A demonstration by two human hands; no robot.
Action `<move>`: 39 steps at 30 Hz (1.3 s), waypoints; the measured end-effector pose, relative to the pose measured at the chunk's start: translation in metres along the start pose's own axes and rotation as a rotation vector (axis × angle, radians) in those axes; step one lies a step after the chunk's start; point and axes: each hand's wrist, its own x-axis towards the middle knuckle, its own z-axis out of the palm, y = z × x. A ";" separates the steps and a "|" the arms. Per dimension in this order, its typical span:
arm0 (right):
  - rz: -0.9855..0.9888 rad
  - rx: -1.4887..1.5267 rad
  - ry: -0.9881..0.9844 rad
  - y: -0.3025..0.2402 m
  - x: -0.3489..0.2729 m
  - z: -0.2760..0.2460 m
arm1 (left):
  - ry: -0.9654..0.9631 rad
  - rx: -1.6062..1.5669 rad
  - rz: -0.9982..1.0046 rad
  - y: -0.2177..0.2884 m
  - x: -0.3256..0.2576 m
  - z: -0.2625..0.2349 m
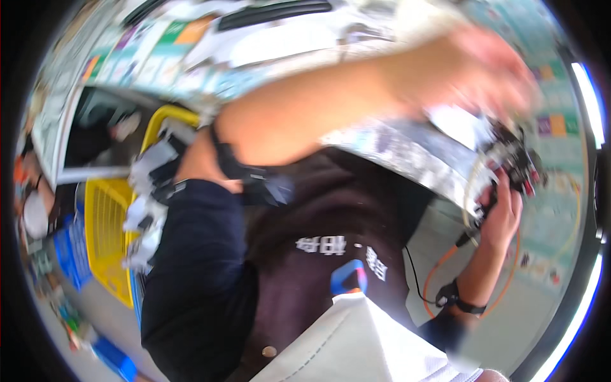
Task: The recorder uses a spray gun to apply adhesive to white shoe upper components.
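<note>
My left forearm crosses the picture toward the upper right. At its end, my left hand (487, 73) is smeared by motion, so its fingers cannot be made out. A white piece (455, 121) lies just below that hand, on the work table (439, 156). At the right side, my right hand (503, 216) is closed around the lower part of a dark hand-held tool with red parts (514, 156). The exact kind of this tool is too blurred to tell. An orange hose (428, 274) loops below it. Black straps circle my left elbow and right wrist.
A yellow basket (105, 235) stands at the left, with white and grey bundles (149, 223) beside it. Farther left are a blue crate (71, 251) and another person (38, 204). White sheets (283, 44) and a long black bar (273, 14) lie along the far table.
</note>
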 end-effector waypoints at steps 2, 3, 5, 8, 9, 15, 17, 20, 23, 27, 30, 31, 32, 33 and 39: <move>-0.033 0.170 -0.034 -0.024 -0.006 0.011 | 0.319 0.502 0.095 0.004 -0.002 -0.078; -0.048 0.217 -0.102 -0.033 -0.006 0.010 | 0.420 0.753 0.172 0.009 -0.010 -0.113; 0.003 0.174 -0.148 -0.036 -0.001 0.006 | 0.535 0.755 0.141 0.002 -0.029 -0.214; -0.032 0.173 -0.296 -0.046 0.005 0.008 | 0.578 1.464 0.221 0.002 -0.041 -0.190; -0.028 0.054 -0.366 -0.053 0.007 0.012 | 0.585 1.496 0.005 0.005 -0.044 -0.182; -0.058 -0.486 -0.518 -0.078 0.025 0.054 | 0.446 1.612 -0.160 -0.013 -0.053 -0.182; -0.092 -0.525 -0.517 -0.082 0.025 0.059 | 0.433 1.709 -0.202 -0.015 -0.055 -0.177; -0.098 -0.577 -0.435 -0.082 0.034 0.065 | 0.423 1.728 -0.312 -0.013 -0.054 -0.176; -0.074 -0.579 -0.353 -0.088 0.042 0.066 | 0.414 1.712 -0.294 -0.016 -0.056 -0.181; -0.064 -0.591 -0.348 -0.092 0.042 0.063 | 0.373 1.667 -0.315 -0.012 -0.054 -0.180; 0.115 -0.556 -0.533 -0.100 0.034 0.063 | 0.357 1.585 -0.312 -0.010 -0.058 -0.189; 0.116 -0.558 -0.530 -0.099 0.032 0.065 | 0.355 1.583 -0.309 -0.009 -0.058 -0.190; 0.027 -0.585 -0.499 -0.097 0.031 0.068 | 0.361 1.568 -0.316 -0.008 -0.059 -0.190; -0.063 -0.612 -0.468 -0.096 0.031 0.070 | 0.367 1.553 -0.322 -0.008 -0.059 -0.191; -0.091 -0.584 -0.335 -0.091 0.057 0.068 | 0.406 1.631 -0.330 -0.010 -0.059 -0.191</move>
